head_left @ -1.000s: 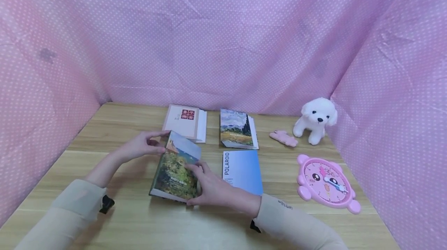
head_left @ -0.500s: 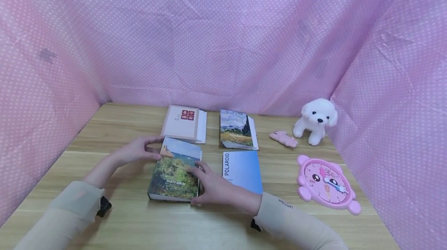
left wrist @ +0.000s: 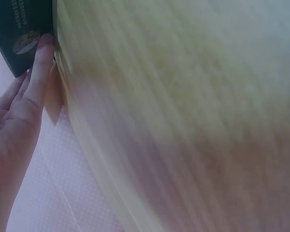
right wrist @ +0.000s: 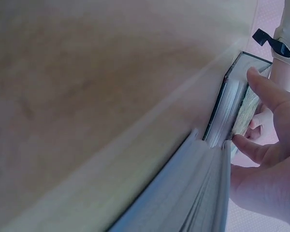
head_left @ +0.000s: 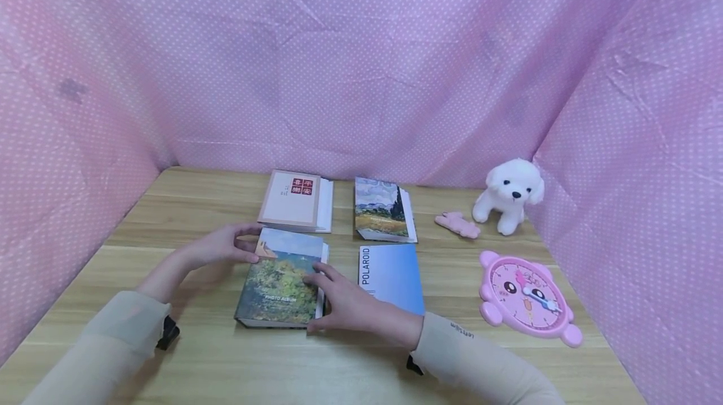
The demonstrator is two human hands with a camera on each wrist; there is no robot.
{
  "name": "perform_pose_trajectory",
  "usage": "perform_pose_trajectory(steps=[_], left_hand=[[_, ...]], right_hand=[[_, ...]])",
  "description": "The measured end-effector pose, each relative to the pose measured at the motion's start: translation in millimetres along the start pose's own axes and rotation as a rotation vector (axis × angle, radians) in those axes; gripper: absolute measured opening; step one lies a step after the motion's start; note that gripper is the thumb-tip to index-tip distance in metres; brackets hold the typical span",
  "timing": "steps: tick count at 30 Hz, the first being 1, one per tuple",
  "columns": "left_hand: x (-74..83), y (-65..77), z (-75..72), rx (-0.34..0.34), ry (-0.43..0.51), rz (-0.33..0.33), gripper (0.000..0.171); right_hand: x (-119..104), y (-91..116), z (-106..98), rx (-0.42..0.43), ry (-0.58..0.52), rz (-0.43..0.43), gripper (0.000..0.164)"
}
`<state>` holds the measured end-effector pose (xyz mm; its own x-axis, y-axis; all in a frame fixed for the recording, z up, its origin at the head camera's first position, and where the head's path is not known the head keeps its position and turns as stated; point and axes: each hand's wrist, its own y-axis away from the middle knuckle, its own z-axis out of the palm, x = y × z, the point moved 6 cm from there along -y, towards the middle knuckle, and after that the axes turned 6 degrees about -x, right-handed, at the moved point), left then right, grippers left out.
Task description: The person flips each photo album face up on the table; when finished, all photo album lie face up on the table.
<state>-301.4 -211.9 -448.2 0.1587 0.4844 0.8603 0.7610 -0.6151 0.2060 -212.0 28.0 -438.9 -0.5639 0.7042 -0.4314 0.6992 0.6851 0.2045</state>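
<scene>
A thick photo album point(head_left: 279, 295) with a painted landscape cover lies flat on the wooden table in the head view. My left hand point(head_left: 223, 248) is at its upper left corner; in the left wrist view, nearly straight fingers point(left wrist: 38, 72) touch the dark green spine point(left wrist: 21, 29). My right hand point(head_left: 350, 301) holds the album's right side, bent fingers along the cover edge and thumb at the lower corner. Beside that hand is a blue POLAROID album point(head_left: 395, 273), partly hidden by the forearm. Page edges point(right wrist: 227, 108) of the painted album show in the right wrist view.
Behind stand a cream album point(head_left: 290, 201) with red characters and another landscape album point(head_left: 381, 207). To the right are a pink flat piece point(head_left: 457, 224), a white plush dog point(head_left: 511, 191) and a pink toy clock point(head_left: 528, 295). Pink dotted cloth point(head_left: 361, 66) encloses the table point(head_left: 254, 373).
The painted photo album has come down from a slight tilt to lie flat, shifting slightly left and toward me. Both hands have stayed at its sides; the left moved a little nearer.
</scene>
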Motion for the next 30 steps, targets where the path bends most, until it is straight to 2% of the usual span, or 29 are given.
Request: perform_pose_trajectory(steps=[6,10,16,20,23,26,30], left_hand=[[1.5,1.8,-1.3,0.019,-0.067,-0.007,0.076],[3.3,0.1,-1.7,0.033,-0.125,0.001,0.069],[6.6,-2.6,-3.2,0.063,-0.228,-0.018,0.074],[19.5,-2.6,-3.1,0.080,-0.310,0.009,0.083],[35.0,-3.4,-1.3,0.106,-0.378,0.047,0.082],[50.3,-4.8,1.8,0.134,-0.401,0.058,0.081],[67.9,-8.6,7.3,0.155,-0.401,0.038,0.081]], right_hand=[[-0.6,-1.2,1.8,-0.006,0.037,-0.039,0.070],[0.2,1.3,1.1,-0.024,0.019,-0.052,0.068],[2.4,11.7,-12.9,-0.026,-0.002,-0.062,0.071],[7.7,21.3,-27.8,0.022,0.041,-0.109,0.073],[14.4,29.3,-37.7,0.046,0.046,-0.119,0.073],[21.2,37.7,-47.3,0.064,0.027,-0.108,0.075],[31.1,49.6,-59.3,0.099,-0.008,-0.111,0.076]])
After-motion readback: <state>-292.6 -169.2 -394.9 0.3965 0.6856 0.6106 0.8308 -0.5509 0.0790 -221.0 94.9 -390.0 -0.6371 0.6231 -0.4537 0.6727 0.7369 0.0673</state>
